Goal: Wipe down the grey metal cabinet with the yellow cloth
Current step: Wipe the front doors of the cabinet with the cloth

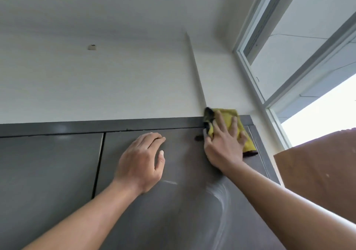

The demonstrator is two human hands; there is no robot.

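The grey metal cabinet [57, 172] fills the lower part of the view, seen from below, with two doors and a top rail. My right hand [223, 144] presses the yellow cloth [229, 118] flat against the top right corner of the right door, fingers spread over it. The cloth has dark edges and covers part of the top rail. My left hand [142, 159] rests flat on the same door to the left of the cloth, fingers together and holding nothing. Pale wipe streaks curve across the door below my right forearm.
A white wall [96, 76] and ceiling rise above the cabinet, with a thin white conduit [195, 67] running up from its top. A white-framed window [289, 67] is at the right. A brown board [317, 172] stands beside the cabinet's right edge.
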